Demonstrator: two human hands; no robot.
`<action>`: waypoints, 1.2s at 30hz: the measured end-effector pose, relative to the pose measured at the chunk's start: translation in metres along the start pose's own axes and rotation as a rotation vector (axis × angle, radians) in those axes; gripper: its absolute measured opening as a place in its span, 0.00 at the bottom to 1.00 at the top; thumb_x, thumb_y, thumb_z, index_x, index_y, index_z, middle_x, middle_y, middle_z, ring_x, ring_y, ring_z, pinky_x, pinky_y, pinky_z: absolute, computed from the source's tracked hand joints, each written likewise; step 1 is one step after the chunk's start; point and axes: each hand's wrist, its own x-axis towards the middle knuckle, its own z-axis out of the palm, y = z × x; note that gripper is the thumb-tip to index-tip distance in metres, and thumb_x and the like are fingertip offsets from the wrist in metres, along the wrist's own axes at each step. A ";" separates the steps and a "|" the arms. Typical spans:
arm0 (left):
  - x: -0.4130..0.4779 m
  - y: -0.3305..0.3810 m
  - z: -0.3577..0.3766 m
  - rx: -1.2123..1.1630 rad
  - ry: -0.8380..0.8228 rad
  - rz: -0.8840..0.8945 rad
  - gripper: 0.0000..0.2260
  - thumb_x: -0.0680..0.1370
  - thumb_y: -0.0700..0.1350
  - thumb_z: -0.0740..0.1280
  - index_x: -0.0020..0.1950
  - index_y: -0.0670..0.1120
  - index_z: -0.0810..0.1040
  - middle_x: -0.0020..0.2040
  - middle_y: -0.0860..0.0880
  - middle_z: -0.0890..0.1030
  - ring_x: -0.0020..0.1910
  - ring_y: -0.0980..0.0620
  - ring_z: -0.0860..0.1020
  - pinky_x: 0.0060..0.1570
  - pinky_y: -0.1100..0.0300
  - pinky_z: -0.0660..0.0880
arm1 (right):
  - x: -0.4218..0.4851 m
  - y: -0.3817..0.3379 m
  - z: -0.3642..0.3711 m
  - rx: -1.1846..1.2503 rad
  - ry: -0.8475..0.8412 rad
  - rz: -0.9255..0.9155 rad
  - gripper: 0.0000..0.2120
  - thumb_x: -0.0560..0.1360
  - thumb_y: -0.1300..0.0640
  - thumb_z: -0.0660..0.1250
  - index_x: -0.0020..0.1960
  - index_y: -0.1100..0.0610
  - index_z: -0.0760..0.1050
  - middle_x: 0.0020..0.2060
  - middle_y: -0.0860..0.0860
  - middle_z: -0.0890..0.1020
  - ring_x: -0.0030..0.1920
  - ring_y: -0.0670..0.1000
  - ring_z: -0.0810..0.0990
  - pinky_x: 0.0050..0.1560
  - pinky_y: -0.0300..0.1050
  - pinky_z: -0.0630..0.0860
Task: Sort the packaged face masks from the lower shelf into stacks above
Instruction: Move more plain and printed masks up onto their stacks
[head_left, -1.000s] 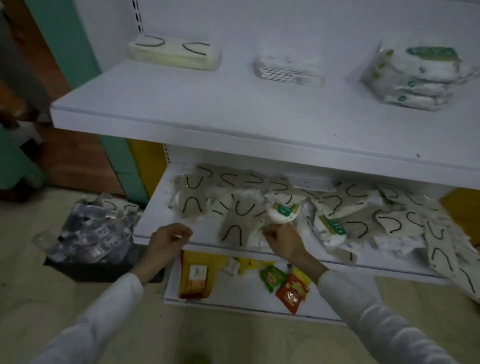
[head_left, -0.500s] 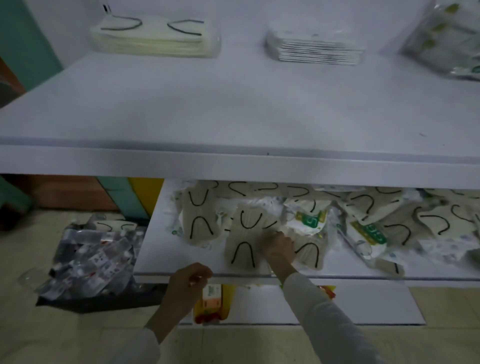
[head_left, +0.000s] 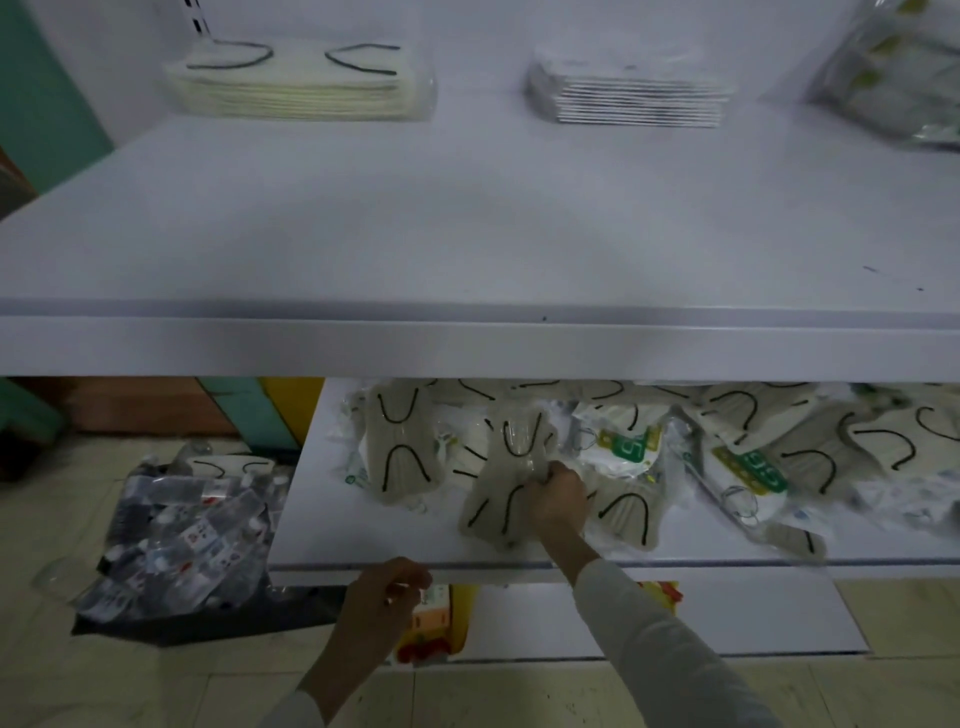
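Right hand (head_left: 553, 496) pinches 1 beige mask packet (head_left: 493, 499) on the lower shelf (head_left: 332, 525); left hand (head_left: 387, 597) hangs curled, seemingly empty.

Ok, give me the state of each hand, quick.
Left hand: fingers curled; whether it holds anything cannot be told.
Right hand: grips a clear-wrapped beige face mask with black ear loops.
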 end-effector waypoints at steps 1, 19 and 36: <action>0.001 -0.001 0.000 -0.004 -0.006 -0.002 0.13 0.77 0.32 0.62 0.40 0.48 0.77 0.45 0.52 0.80 0.46 0.55 0.78 0.48 0.58 0.77 | -0.001 0.001 -0.007 0.062 0.003 -0.040 0.09 0.75 0.61 0.63 0.52 0.62 0.77 0.48 0.60 0.81 0.52 0.60 0.79 0.46 0.44 0.70; 0.011 0.063 0.025 -0.724 0.019 -0.032 0.12 0.74 0.46 0.71 0.57 0.46 0.79 0.51 0.48 0.84 0.54 0.48 0.80 0.57 0.51 0.75 | -0.069 -0.012 -0.058 0.742 -0.544 -0.142 0.17 0.71 0.74 0.65 0.54 0.56 0.74 0.39 0.49 0.83 0.39 0.47 0.82 0.38 0.38 0.76; 0.012 -0.020 -0.043 -0.740 0.385 -0.079 0.15 0.76 0.33 0.64 0.61 0.42 0.73 0.52 0.43 0.79 0.50 0.42 0.77 0.46 0.52 0.76 | -0.051 -0.073 0.038 0.165 -0.279 -0.274 0.10 0.79 0.58 0.61 0.55 0.60 0.78 0.50 0.54 0.81 0.52 0.53 0.79 0.48 0.39 0.72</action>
